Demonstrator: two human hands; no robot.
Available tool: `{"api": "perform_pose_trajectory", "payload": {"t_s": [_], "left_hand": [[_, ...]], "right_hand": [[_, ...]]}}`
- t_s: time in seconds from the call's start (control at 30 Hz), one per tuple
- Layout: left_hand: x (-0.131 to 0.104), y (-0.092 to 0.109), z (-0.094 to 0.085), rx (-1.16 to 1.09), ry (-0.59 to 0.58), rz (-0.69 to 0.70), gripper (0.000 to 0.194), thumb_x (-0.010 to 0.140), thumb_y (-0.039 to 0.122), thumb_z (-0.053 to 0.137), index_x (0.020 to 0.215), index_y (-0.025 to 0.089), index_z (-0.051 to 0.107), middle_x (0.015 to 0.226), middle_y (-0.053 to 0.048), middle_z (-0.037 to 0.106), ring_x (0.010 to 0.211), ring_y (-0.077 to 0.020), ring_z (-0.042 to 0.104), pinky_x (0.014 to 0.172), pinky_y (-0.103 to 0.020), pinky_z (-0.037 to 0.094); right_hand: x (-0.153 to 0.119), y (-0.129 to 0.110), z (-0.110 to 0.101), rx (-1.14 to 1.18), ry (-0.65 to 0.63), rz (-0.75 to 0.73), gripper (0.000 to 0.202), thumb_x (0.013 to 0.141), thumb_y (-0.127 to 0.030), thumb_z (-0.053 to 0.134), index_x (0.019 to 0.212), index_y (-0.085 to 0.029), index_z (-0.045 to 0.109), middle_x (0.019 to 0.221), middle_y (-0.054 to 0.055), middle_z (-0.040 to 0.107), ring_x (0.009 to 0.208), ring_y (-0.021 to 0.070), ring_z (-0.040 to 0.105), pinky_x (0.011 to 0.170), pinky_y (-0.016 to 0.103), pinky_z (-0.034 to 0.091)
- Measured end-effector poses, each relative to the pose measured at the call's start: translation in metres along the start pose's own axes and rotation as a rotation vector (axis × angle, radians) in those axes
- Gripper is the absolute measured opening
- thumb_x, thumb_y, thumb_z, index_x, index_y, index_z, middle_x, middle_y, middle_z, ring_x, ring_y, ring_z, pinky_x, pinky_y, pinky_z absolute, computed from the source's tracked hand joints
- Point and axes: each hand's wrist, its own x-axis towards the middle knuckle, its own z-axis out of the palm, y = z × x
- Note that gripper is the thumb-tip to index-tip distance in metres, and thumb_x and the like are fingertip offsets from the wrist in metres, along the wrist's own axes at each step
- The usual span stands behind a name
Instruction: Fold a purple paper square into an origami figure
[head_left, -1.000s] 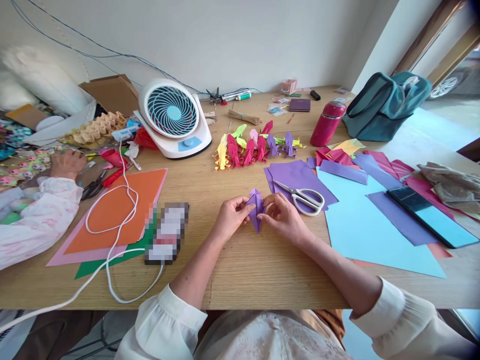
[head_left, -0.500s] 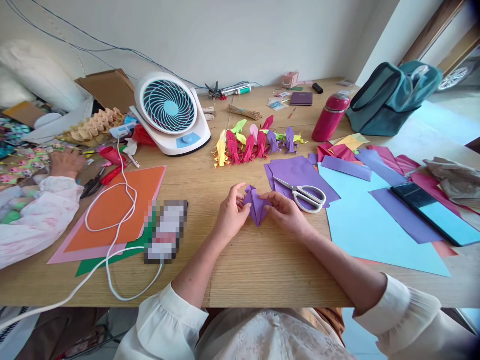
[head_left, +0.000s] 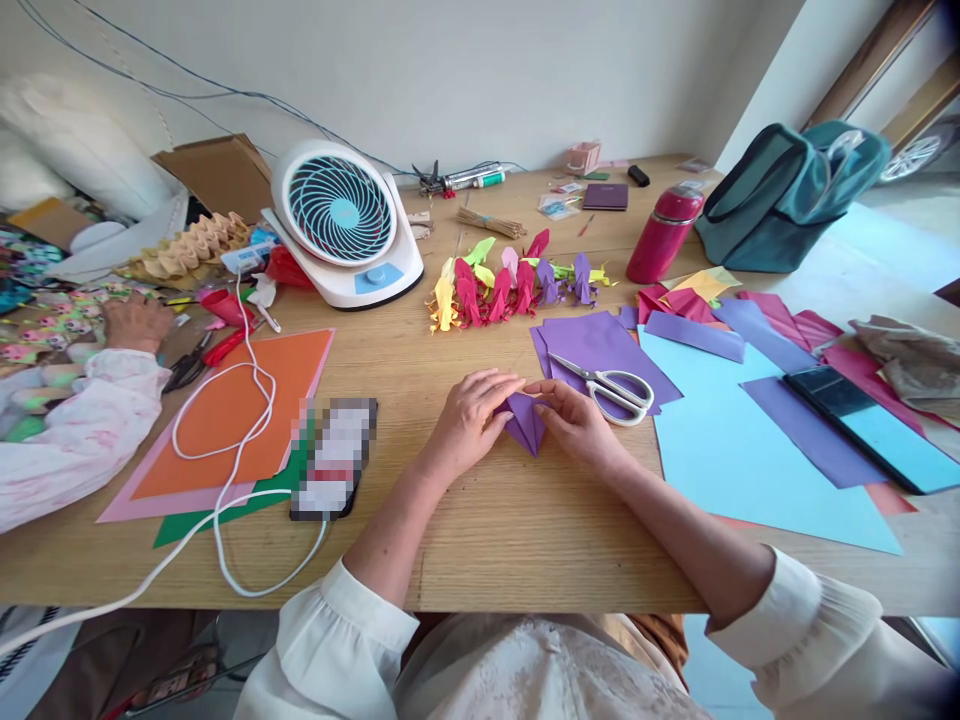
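Note:
Between my hands is a folded piece of purple paper (head_left: 527,428), its pointed end toward me and its far end partly covered by fingers. My left hand (head_left: 474,418) grips its left side, fingers reaching over the top edge and thumb on the near face. On the right side, my right hand (head_left: 576,420) pinches the paper between thumb and fingers. White-handled scissors (head_left: 619,392) lie just beyond my right hand, on purple paper sheets (head_left: 592,340). Several folded paper figures (head_left: 501,290) in yellow, red, pink, green and purple stand farther back.
A charging phone (head_left: 334,458) with a white cable (head_left: 238,470) and orange paper (head_left: 262,400) lie left. Light-blue paper (head_left: 720,450) and another phone (head_left: 862,425) lie right. Behind are a fan (head_left: 341,225), red bottle (head_left: 664,235) and teal bag (head_left: 780,205). A co-worker's hand (head_left: 135,322) rests far left.
My left hand has turned over the far end of the purple paper, its fingers now stretched across the top. The paper has shifted slightly right and its far tip is now covered.

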Motion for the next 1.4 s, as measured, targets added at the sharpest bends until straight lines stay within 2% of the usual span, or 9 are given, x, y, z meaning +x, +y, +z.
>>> {"api": "perform_pose_trajectory", "payload": {"t_s": [0.17, 0.3, 0.57, 0.73, 0.83, 0.9, 0.97, 1.13, 1.4], "left_hand": [[0.001, 0.001, -0.003, 0.065, -0.035, 0.029, 0.044, 0.093, 0.024, 0.064, 0.136, 0.025, 0.056, 0.130, -0.009, 0.064, 0.126, -0.0265, 0.056, 0.105, -0.045, 0.045], [0.002, -0.002, -0.008, 0.147, -0.069, 0.074, 0.044, 0.094, 0.036, 0.064, 0.136, 0.024, 0.057, 0.126, -0.010, 0.067, 0.114, -0.0252, 0.061, 0.096, -0.040, 0.046], [0.005, 0.001, -0.011, 0.206, -0.036, 0.192, 0.022, 0.099, 0.024, 0.055, 0.117, 0.020, 0.067, 0.113, -0.006, 0.074, 0.104, -0.0214, 0.064, 0.090, -0.036, 0.044], [0.005, 0.002, -0.010, 0.230, 0.022, 0.211, 0.021, 0.100, 0.025, 0.053, 0.111, 0.018, 0.069, 0.106, -0.006, 0.075, 0.099, -0.0210, 0.064, 0.087, -0.035, 0.044], [0.004, 0.001, -0.009, 0.243, 0.066, 0.182, 0.020, 0.101, 0.026, 0.053, 0.108, 0.018, 0.070, 0.102, -0.006, 0.076, 0.094, -0.0205, 0.064, 0.084, -0.034, 0.043], [0.004, 0.001, -0.009, 0.257, 0.084, 0.153, 0.020, 0.101, 0.027, 0.052, 0.106, 0.019, 0.071, 0.099, -0.006, 0.076, 0.091, -0.0204, 0.064, 0.081, -0.035, 0.042], [0.004, 0.002, -0.009, 0.265, 0.092, 0.125, 0.021, 0.101, 0.026, 0.051, 0.105, 0.019, 0.071, 0.097, -0.006, 0.076, 0.089, -0.0202, 0.065, 0.080, -0.035, 0.042], [0.003, 0.001, -0.008, 0.268, 0.153, 0.097, 0.020, 0.101, 0.019, 0.050, 0.105, 0.019, 0.070, 0.094, -0.005, 0.076, 0.086, -0.0189, 0.066, 0.080, -0.034, 0.045], [0.000, 0.003, 0.003, 0.047, 0.207, -0.054, 0.029, 0.096, 0.009, 0.049, 0.118, 0.019, 0.064, 0.110, -0.007, 0.075, 0.099, -0.0197, 0.069, 0.089, -0.032, 0.052]], "right_hand": [[-0.001, -0.002, -0.001, -0.040, -0.011, 0.026, 0.025, 0.090, -0.039, 0.059, 0.108, -0.023, 0.061, 0.106, 0.007, 0.069, 0.102, 0.0220, 0.064, 0.086, 0.036, 0.053], [-0.002, -0.005, -0.003, -0.048, -0.022, 0.087, 0.030, 0.091, -0.047, 0.057, 0.108, -0.022, 0.061, 0.094, 0.004, 0.068, 0.086, 0.0194, 0.062, 0.076, 0.033, 0.051], [-0.001, -0.010, -0.006, 0.040, 0.045, 0.198, 0.034, 0.087, -0.050, 0.062, 0.105, -0.022, 0.064, 0.097, 0.004, 0.068, 0.088, 0.0177, 0.060, 0.079, 0.031, 0.049], [-0.003, -0.017, -0.004, 0.059, 0.034, 0.180, 0.038, 0.088, -0.055, 0.061, 0.106, -0.022, 0.064, 0.107, 0.005, 0.070, 0.102, 0.0200, 0.062, 0.093, 0.035, 0.049], [-0.006, -0.024, -0.002, 0.056, 0.007, 0.164, 0.039, 0.088, -0.055, 0.062, 0.111, -0.023, 0.063, 0.115, 0.005, 0.068, 0.113, 0.0218, 0.061, 0.097, 0.036, 0.050], [-0.007, -0.026, 0.000, 0.065, -0.031, 0.171, 0.042, 0.088, -0.053, 0.064, 0.119, -0.025, 0.059, 0.119, 0.007, 0.067, 0.114, 0.0234, 0.061, 0.087, 0.035, 0.055], [-0.007, -0.024, 0.002, 0.082, -0.055, 0.163, 0.047, 0.085, -0.050, 0.068, 0.124, -0.026, 0.054, 0.119, 0.008, 0.066, 0.108, 0.0235, 0.064, 0.079, 0.034, 0.056], [-0.004, -0.009, 0.005, 0.126, -0.071, 0.090, 0.049, 0.083, -0.040, 0.073, 0.124, -0.024, 0.051, 0.106, 0.005, 0.067, 0.091, 0.0190, 0.065, 0.082, 0.035, 0.055], [-0.005, 0.000, 0.006, 0.006, 0.018, 0.070, 0.042, 0.086, -0.035, 0.065, 0.125, -0.024, 0.051, 0.120, 0.009, 0.064, 0.095, 0.0220, 0.065, 0.073, 0.035, 0.058]]}}
